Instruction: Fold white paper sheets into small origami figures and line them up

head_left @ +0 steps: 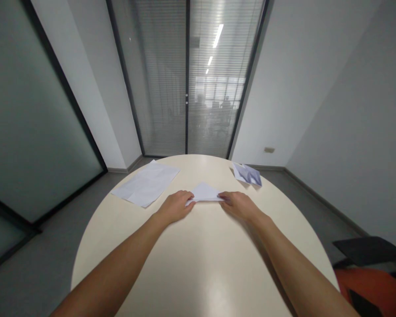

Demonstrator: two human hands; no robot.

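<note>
A small folded piece of white paper (204,193) lies near the middle of a round cream table (201,264), its point facing away from me. My left hand (176,206) rests on the paper's left corner with its fingers curled and pressed down. My right hand (239,204) presses the right corner in the same way. Both hands pin the near folded edge flat against the tabletop.
A flat sheet of white paper (147,182) lies at the far left of the table. A folded paper piece (247,173) sits at the far right edge. Glass doors with blinds (186,79) stand beyond. A chair with an orange seat (372,277) is at the lower right.
</note>
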